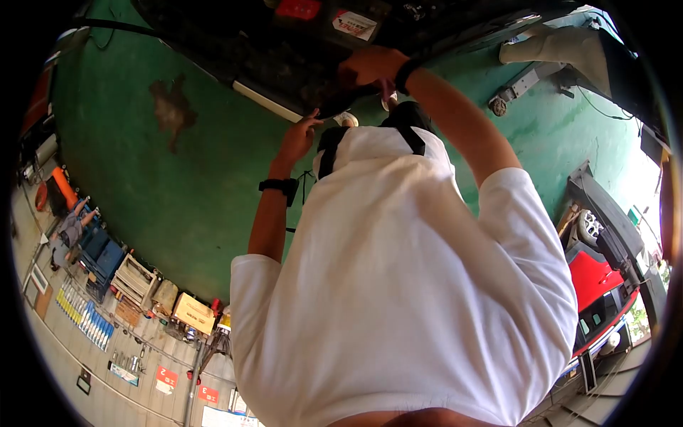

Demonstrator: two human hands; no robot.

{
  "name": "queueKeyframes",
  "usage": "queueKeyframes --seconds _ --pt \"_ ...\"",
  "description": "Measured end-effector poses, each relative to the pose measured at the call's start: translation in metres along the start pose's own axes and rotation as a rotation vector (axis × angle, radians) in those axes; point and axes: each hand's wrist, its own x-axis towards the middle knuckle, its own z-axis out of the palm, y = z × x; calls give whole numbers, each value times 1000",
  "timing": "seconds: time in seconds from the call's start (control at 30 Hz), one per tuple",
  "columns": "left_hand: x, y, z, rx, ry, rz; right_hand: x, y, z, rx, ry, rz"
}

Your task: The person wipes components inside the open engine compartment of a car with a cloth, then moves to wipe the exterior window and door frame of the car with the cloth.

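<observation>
A dark car front with its engine bay open (299,53) fills the top of the head view. My left hand (302,136), a watch on its wrist, is at the lower edge of the car. Its fingers close on the left end of a black curved part (345,104). My right hand (375,66), with a dark wristband, is higher up over the front of the bay. Its fingers are curled and its thumb points down by the part's right end. Shadow hides their tips. Above it sits a battery with a white label (354,25).
A pale bumper strip (267,101) runs low along the car. A grey lift arm (526,85) lies on the green floor (213,185) at right, near another person's leg (555,46). Behind me are a wooden crate (134,280), a red car (594,277) and a person (69,231).
</observation>
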Motion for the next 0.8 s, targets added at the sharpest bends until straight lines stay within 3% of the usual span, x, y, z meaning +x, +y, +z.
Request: queueKeyframes --seconds 0.03,0.17,0.23,0.33,0.43,0.53,0.6,0.73,0.8 --pt "-2 -5 5 -9 0 -3 10 21 13 -153 179 -182" --pt "6 -46 27 42 208 60 -5 0 30 -267 134 -100" --pt "-3 -43 25 60 262 32 1 -7 50 -288 205 -230" --pt "-19 -36 15 92 171 -200 15 -27 75 -293 277 -296" --pt "-19 -49 19 26 241 -89 22 -61 99 -386 409 -457" --pt "-17 -53 19 6 287 -80 36 -88 121 -484 295 -469" --pt "-16 -47 15 -366 310 144 49 -99 132 -500 385 -465" --pt "-23 -43 1 -482 411 83 47 -115 116 -615 505 -456" --pt "-27 -44 -4 19 437 -58 52 -113 121 -686 489 -398"
